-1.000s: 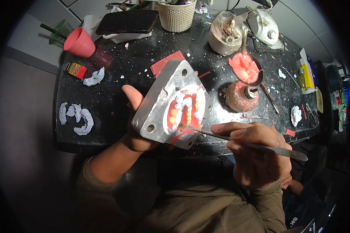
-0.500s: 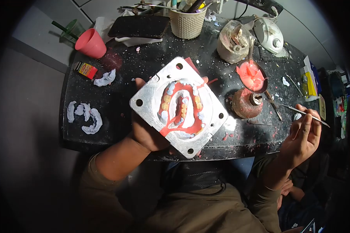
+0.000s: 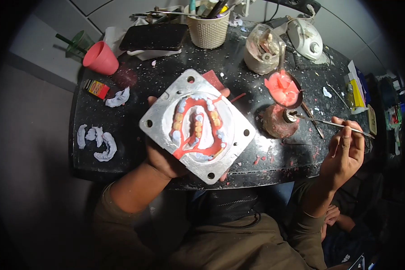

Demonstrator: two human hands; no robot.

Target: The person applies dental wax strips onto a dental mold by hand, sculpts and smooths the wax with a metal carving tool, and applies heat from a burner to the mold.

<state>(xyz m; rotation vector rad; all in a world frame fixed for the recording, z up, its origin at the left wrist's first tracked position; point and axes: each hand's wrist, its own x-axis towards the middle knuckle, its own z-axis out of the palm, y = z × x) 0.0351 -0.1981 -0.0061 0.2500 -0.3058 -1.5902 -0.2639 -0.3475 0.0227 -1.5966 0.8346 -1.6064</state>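
My left hand (image 3: 161, 158) supports a square metal dental flask (image 3: 161, 112) from beneath, its fingers partly hidden under the plate. White plaster fills the flask's round hollow, with rows of artificial teeth (image 3: 198, 129) set in red wax (image 3: 180, 152). On the right, my right hand (image 3: 345, 155) pinches a thin metal wax spatula (image 3: 321, 120). The spatula's far end is at the metal neck of a stained spirit burner (image 3: 278, 125); whether it touches cannot be told. Just behind the burner sits a small pan (image 3: 298, 100) of pink wax pieces (image 3: 283, 88).
White putty-like pieces (image 3: 105, 148) lie at left, near a small red-yellow box (image 3: 96, 89) and pink cup (image 3: 101, 58). A woven pot of tools (image 3: 208, 32), a dark tablet-like slab (image 3: 154, 37) and a cloudy container (image 3: 262, 51) stand behind. Another person's hand (image 3: 332, 215) shows at lower right.
The spatula in my right hand has moved left, its tip now reaching the burner's neck. The flask appears slightly further left and more level as the view shifts.
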